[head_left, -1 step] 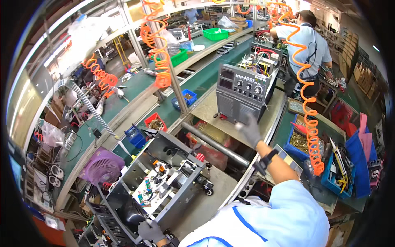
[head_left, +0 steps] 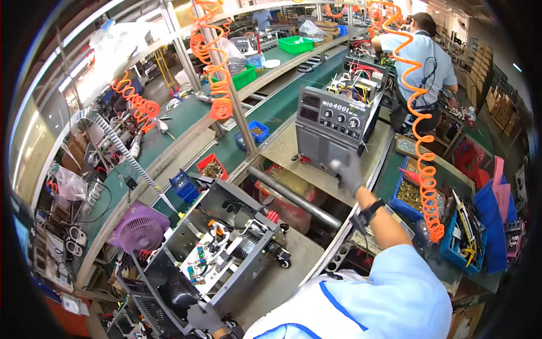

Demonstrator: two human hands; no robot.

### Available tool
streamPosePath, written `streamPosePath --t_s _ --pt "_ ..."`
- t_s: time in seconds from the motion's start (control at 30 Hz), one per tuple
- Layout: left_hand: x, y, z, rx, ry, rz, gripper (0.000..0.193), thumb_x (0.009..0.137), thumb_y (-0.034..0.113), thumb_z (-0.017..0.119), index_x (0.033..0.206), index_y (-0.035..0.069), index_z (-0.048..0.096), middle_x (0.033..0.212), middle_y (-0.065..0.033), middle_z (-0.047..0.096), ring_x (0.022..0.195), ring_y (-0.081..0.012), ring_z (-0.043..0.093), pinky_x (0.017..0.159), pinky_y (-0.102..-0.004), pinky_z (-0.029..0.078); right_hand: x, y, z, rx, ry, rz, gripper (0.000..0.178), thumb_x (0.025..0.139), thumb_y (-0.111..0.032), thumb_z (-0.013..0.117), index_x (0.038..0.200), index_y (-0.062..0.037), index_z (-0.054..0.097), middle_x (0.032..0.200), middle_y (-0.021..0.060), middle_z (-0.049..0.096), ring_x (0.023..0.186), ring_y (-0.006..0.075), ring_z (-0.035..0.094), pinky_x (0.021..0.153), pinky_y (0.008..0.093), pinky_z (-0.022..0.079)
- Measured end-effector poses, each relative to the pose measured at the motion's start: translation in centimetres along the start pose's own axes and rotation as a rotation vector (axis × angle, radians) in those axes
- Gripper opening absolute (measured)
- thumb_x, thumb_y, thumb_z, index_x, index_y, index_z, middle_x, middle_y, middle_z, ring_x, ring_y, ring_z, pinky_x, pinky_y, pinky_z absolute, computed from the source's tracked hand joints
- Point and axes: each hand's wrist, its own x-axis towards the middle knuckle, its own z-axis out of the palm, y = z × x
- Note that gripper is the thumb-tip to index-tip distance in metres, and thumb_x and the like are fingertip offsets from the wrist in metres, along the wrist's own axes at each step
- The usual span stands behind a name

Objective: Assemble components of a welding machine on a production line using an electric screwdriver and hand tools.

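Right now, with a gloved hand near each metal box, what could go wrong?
The left hand is at the edge of the open case; a slip might knock the exposed circuit boards. The right hand is close to the grey machine, and a bump might shift it. The loose wires on top could snag and pull free.

Bright overhead light fills the scene, harshest far up and left of the right hand's fingers (head_left: 339, 168), where a tube light (head_left: 95, 22) and clear plastic (head_left: 116, 48) burn to white. Those fingers look softly blurred; the background well beyond them seems hazy, though too small to be sure. Below-left of them, a metal roller (head_left: 294, 196) gleams amid shadow. Farthest out, straight edges bow toward a black fisheye rim
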Motion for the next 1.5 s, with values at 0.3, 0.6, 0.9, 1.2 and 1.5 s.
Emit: streamPosePath --t_s 0.3,0.6,0.9,1.2,1.5 --pt "0.0 0.3 -0.1 0.021 -0.105 0.001 0.028 0.077 0.024 0.046 0.059 0.002 0.043 0.060 -0.0162 0.045 0.058 -0.0350 0.045 0.053 -0.0446 0.032 9.3 5.6 -4.6 -0.241 0.164 0.198 0.053 0.067 -0.029 0.073 0.104 0.0022 0.050 0.094 0.0162 0.061 0.083 0.0267 0.059 0.077 0.0336 0.045" --pt "1.1 1.8 -1.0 0.070 -0.264 -0.208 0.029 0.076 0.029 0.053 0.083 0.001 0.059 0.080 -0.0170 0.059 0.075 -0.0338 0.055 0.068 -0.0409 0.042 7.8 3.7 -5.0 -0.337 0.092 0.207 0.043 0.065 -0.028 0.074 0.086 -0.0010 0.047 0.073 0.0159 0.056 0.067 0.0302 0.054 0.064 0.0382 0.043" --pt "12.0 17.8 -2.1 -0.530 -0.269 -0.095 0.033 0.076 0.028 0.058 0.095 0.001 0.059 0.095 -0.0173 0.058 0.086 -0.0284 0.055 0.079 -0.0387 0.041 4.2 0.7 -3.5 -0.268 0.061 0.204 0.041 0.066 -0.028 0.072 0.083 -0.0013 0.046 0.072 0.0179 0.055 0.067 0.0337 0.053 0.062 0.0397 0.042" --pt "15.5 44.2 -1.8 -1.053 -0.461 0.758 0.038 0.069 0.025 0.065 0.099 0.003 0.057 0.104 -0.0158 0.054 0.097 -0.0338 0.050 0.084 -0.0399 0.040 0.1 -1.3 -4.3 -0.250 -0.312 0.282 0.042 0.068 -0.024 0.070 0.097 -0.0034 0.046 0.082 0.0153 0.057 0.076 0.0290 0.057 0.068 0.0385 0.044" --pt "11.9 54.8 -0.2 -0.773 -0.194 0.719 0.055 0.067 0.034 0.070 0.109 0.005 0.051 0.111 -0.0140 0.050 0.112 -0.0334 0.044 0.097 -0.0484 0.027 12.3 2.0 -17.1 0.268 -0.313 0.250 0.022 0.075 -0.002 0.053 0.095 -0.0013 0.062 0.080 0.0061 0.062 0.069 0.0139 0.060 0.062 0.0261 0.051"
